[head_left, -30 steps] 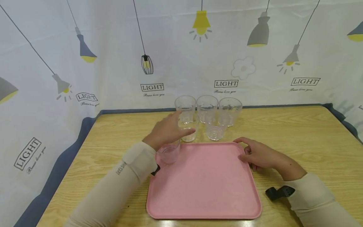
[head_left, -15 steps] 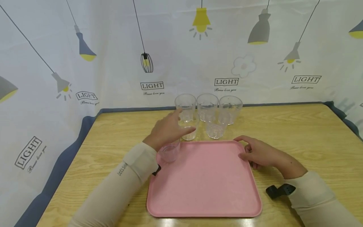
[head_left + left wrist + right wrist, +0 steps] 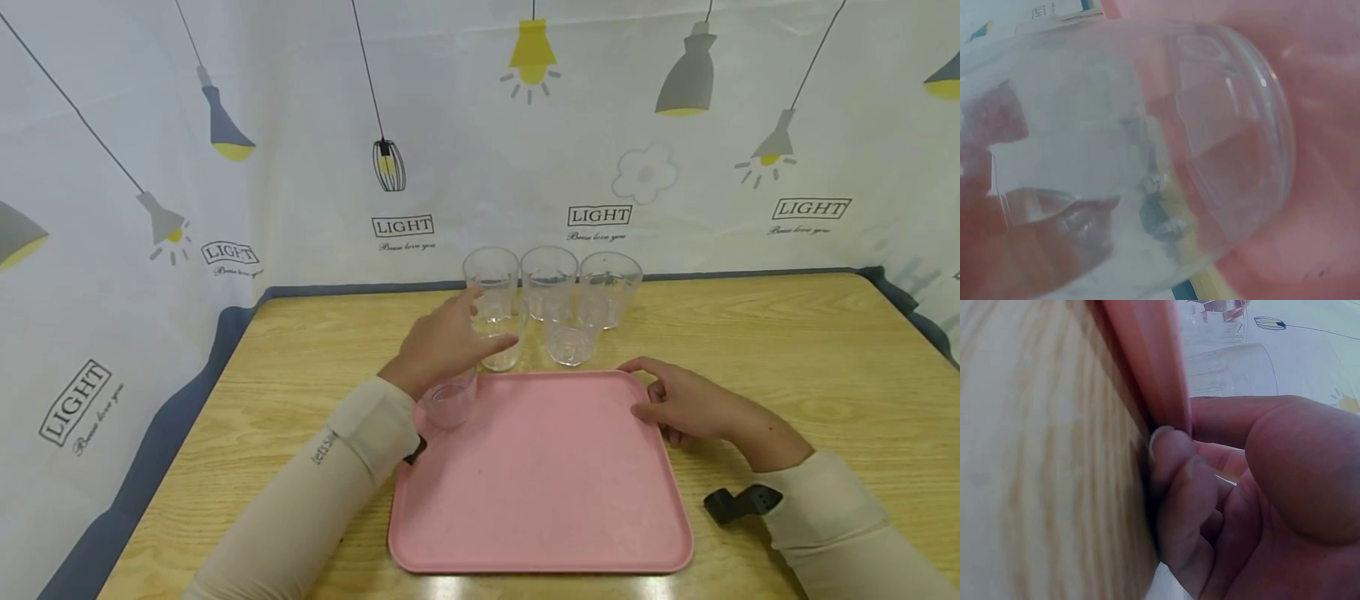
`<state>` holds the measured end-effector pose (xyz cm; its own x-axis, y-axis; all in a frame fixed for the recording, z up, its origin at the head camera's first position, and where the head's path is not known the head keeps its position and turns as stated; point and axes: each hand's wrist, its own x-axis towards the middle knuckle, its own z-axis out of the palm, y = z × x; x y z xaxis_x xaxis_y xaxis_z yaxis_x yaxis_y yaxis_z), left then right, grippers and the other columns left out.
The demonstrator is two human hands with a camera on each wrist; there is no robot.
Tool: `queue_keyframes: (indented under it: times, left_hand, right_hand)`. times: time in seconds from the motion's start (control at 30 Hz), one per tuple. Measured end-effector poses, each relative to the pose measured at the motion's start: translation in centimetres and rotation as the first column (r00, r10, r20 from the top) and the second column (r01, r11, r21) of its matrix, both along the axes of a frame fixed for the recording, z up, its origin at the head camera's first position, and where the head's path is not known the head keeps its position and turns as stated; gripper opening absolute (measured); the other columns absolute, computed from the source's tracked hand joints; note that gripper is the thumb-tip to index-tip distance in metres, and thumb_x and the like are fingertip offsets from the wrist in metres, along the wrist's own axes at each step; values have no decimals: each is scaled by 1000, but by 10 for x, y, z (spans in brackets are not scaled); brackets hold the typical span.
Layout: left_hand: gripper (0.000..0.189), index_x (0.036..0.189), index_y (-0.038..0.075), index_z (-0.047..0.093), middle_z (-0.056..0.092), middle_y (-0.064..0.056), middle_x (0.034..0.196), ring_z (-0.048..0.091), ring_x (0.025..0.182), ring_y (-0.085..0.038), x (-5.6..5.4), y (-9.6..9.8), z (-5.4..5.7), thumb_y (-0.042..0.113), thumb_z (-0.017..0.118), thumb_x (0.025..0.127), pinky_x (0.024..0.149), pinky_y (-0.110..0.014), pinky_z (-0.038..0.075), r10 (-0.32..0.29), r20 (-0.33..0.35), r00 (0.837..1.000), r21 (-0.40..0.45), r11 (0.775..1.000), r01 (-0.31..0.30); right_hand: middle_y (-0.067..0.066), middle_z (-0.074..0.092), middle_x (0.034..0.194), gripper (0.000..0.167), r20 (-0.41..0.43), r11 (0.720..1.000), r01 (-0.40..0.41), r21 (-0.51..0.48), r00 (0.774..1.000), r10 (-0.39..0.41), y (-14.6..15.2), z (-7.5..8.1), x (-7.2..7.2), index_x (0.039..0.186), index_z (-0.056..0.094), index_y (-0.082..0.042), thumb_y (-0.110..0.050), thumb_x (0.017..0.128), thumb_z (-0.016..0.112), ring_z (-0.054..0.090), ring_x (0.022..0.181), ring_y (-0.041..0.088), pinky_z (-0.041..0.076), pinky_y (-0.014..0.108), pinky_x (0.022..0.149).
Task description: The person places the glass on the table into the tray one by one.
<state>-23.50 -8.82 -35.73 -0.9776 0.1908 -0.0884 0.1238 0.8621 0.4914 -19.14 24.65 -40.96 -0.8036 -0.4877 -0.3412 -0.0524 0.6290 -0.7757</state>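
Note:
My left hand (image 3: pixel 438 342) curves round the left side of a clear glass (image 3: pixel 501 354) just behind the pink tray (image 3: pixel 555 483), its thumb lying across the front. Beneath that wrist another clear glass (image 3: pixel 450 404) stands upright on the tray's far left corner. It fills much of the left wrist view as a close, blurred glass (image 3: pixel 1235 137). At the far right corner my right hand (image 3: pixel 690 404) holds the tray's rim. In the right wrist view, curled fingertips (image 3: pixel 1172 453) of this hand (image 3: pixel 1272 500) sit under the tray edge (image 3: pixel 1154 362), against the wooden table.
Three clear glasses stand in a row at the back, one of them at the right end (image 3: pixel 611 292). A further glass (image 3: pixel 572 342) stands in front of them. The wooden table (image 3: pixel 787 350) meets a lamp-print cloth (image 3: pixel 465 100) behind and at the sides.
The head view has tilted very slightly down, so everything appears a little higher. Both hands, the tray and the glasses keep their places.

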Motion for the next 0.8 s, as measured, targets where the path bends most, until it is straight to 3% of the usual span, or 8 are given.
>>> queue_keyframes:
  times: [0.33, 0.53, 0.67, 0.8]
  left_hand:
    - [96, 155, 23, 34, 59, 0, 140, 59, 124, -31, 1, 0, 1, 71, 69, 79, 102, -51, 47, 14, -9, 1000, 6, 1000, -14]
    - [96, 154, 22, 36, 59, 0, 141, 58, 127, -30, 1, 0, 2, 72, 69, 78, 107, -54, 43, 16, -20, 1000, 10, 1000, -16]
    - [96, 153, 20, 37, 60, -2, 140, 58, 126, -28, 1, 0, 2, 71, 68, 79, 110, -56, 38, 1, -48, 999, 5, 1000, -1]
    - [97, 152, 17, 38, 62, -4, 137, 61, 122, -27, -1, 0, 3, 74, 67, 78, 107, -54, 41, -8, -84, 996, -16, 1000, 7]
  right_hand:
    - [7, 57, 71, 58, 3, 1000, -10, -15, 1000, 10, 0, -2, -1, 151, 31, -8, -14, 100, 58, 52, 46, 16, 46, 30, 43]
    - [8, 58, 71, 58, 12, 1000, -10, -22, 1000, 11, 0, -2, -1, 151, 31, -8, -14, 100, 58, 51, 46, 16, 45, 29, 43]
    - [8, 57, 72, 58, 17, 1000, -6, -23, 1000, 7, 0, -2, -1, 151, 30, -8, -14, 100, 58, 51, 46, 16, 44, 29, 43]
    - [8, 57, 72, 59, 19, 1000, -3, -22, 1000, 4, 1, -2, -1, 152, 30, -8, -14, 100, 58, 51, 46, 16, 44, 29, 43]
